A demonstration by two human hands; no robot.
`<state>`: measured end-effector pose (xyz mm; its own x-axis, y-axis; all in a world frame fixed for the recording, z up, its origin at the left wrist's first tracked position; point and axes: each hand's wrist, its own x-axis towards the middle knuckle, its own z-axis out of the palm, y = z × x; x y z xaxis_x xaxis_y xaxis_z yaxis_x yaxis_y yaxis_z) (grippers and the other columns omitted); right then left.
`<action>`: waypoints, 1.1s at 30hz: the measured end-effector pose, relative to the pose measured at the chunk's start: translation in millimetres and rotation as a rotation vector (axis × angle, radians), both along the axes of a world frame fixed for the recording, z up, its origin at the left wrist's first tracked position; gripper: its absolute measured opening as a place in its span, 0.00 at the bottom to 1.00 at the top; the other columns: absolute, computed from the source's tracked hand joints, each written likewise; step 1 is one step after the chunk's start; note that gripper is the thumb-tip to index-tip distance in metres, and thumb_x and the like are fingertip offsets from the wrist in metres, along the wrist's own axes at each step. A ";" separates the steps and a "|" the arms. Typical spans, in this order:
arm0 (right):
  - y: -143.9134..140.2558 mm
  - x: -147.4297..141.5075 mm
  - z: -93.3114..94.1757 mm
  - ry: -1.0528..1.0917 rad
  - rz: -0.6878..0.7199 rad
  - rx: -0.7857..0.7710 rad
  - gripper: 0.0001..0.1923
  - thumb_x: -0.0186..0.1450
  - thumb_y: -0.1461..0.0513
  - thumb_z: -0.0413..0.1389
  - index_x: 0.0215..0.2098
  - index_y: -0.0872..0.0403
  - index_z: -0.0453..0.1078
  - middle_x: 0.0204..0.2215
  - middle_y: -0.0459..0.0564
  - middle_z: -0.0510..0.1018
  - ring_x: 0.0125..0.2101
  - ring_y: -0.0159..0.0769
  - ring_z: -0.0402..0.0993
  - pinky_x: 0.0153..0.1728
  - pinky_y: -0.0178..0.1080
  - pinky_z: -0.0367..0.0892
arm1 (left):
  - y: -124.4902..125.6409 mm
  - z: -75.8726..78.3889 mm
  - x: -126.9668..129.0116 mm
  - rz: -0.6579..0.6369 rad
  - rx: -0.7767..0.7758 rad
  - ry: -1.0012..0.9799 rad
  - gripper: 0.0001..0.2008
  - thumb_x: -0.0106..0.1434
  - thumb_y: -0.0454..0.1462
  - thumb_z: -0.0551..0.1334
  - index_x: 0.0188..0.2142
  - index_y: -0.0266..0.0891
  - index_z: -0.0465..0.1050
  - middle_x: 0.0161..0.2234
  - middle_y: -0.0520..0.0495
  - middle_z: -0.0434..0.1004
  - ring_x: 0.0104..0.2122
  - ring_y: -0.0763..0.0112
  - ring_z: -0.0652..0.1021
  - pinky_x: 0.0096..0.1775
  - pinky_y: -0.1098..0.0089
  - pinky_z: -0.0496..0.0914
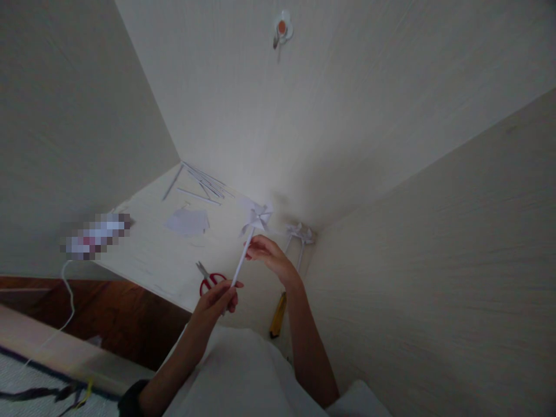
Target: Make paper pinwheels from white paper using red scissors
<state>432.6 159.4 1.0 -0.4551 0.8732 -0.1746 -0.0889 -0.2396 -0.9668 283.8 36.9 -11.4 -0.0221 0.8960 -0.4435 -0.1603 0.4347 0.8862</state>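
Note:
A white paper pinwheel (259,218) on a thin white stick is held up in front of me, tilted with its head away from me. My left hand (219,298) is closed around the lower end of the stick. Just beneath the pinwheel head, the curled fingers of my right hand (266,255) meet the upper stick; their exact grip is partly hidden. Red-handled scissors (211,280) lie on the white table (152,269) beside my left hand. A yellow cutter knife (278,317) rests below my right wrist.
Several thin white sticks (204,179) lie at the table's back. Paper pieces (189,222) are in front of them. More finished-looking pinwheels (300,233) stand by the right wall. A blurred object (98,234) with a white cord sits at the left edge. A hook (282,28) is on the wall.

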 end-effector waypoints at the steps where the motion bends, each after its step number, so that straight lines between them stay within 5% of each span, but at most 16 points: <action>1: -0.6 -1.4 -2.2 -0.013 0.035 -0.004 0.12 0.53 0.55 0.65 0.32 0.53 0.74 0.25 0.43 0.78 0.27 0.31 0.74 0.33 0.35 0.69 | 0.2 -4.5 0.1 0.007 -0.007 -0.005 0.16 0.56 0.48 0.63 0.34 0.38 0.75 0.22 0.53 0.70 0.23 0.72 0.68 0.27 0.70 0.61; 9: -4.6 -7.2 -18.6 -0.136 0.151 0.001 0.08 0.57 0.59 0.65 0.29 0.55 0.74 0.26 0.43 0.79 0.29 0.32 0.75 0.38 0.38 0.71 | 0.4 -32.3 0.1 -0.125 -0.117 -0.046 0.23 0.55 0.52 0.63 0.43 0.38 0.73 0.30 0.48 0.75 0.30 0.67 0.75 0.32 0.68 0.68; 16: 7.6 8.7 -52.9 -0.308 -0.009 -0.094 0.12 0.69 0.58 0.55 0.46 0.57 0.70 0.42 0.51 0.77 0.38 0.37 0.76 0.39 0.44 0.74 | -20.0 -38.9 9.7 -0.405 -0.176 -0.066 0.29 0.53 0.45 0.66 0.55 0.43 0.66 0.50 0.38 0.73 0.44 0.60 0.77 0.40 0.63 0.71; 25: -23.0 28.4 -121.6 -0.641 -0.213 -0.324 0.16 0.68 0.59 0.55 0.52 0.56 0.67 0.50 0.54 0.74 0.44 0.41 0.75 0.43 0.48 0.73 | -16.7 -35.9 7.8 -0.553 -0.081 -0.001 0.17 0.58 0.43 0.62 0.46 0.42 0.73 0.43 0.43 0.78 0.40 0.63 0.76 0.41 0.64 0.69; 33: -51.5 28.3 -155.8 -0.832 -0.281 -0.379 0.14 0.69 0.59 0.55 0.52 0.54 0.68 0.51 0.54 0.73 0.45 0.41 0.74 0.45 0.48 0.72 | -14.4 -38.8 7.0 -0.634 -0.032 0.047 0.15 0.60 0.41 0.60 0.45 0.40 0.74 0.41 0.42 0.80 0.40 0.63 0.77 0.41 0.65 0.69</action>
